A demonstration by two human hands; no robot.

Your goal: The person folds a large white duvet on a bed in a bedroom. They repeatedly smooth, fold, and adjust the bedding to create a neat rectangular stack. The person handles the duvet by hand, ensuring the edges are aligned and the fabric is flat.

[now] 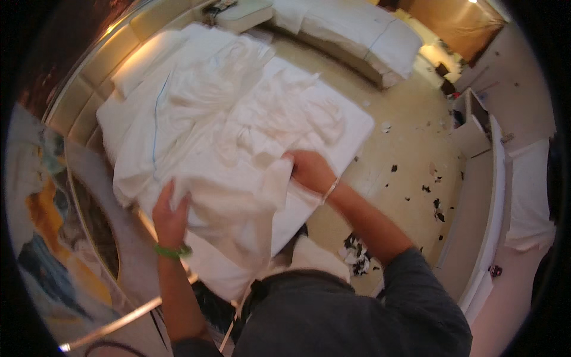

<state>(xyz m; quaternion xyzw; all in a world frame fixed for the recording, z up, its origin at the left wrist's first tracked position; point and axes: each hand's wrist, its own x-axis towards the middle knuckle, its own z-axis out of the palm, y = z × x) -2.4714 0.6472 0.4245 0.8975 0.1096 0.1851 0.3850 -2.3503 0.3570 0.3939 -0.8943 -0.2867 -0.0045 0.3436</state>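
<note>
A rumpled white bed sheet spreads over the mattress before me, with a thin blue line running along its left part. My right hand, a light bracelet at its wrist, pinches a fold of the white fabric near the mattress's right side. From that fold, the fabric hangs loosely toward my body. My left hand, slightly blurred, is over the near left part of the sheet. Its thumb and fingers are spread, with no cloth visibly gripped. A green bracelet circles the left wrist.
A padded headboard borders the bed at left. Beyond it are a bedside table and a second white-covered bed. Dark and white scraps litter the floor. A long white cabinet lines the right side.
</note>
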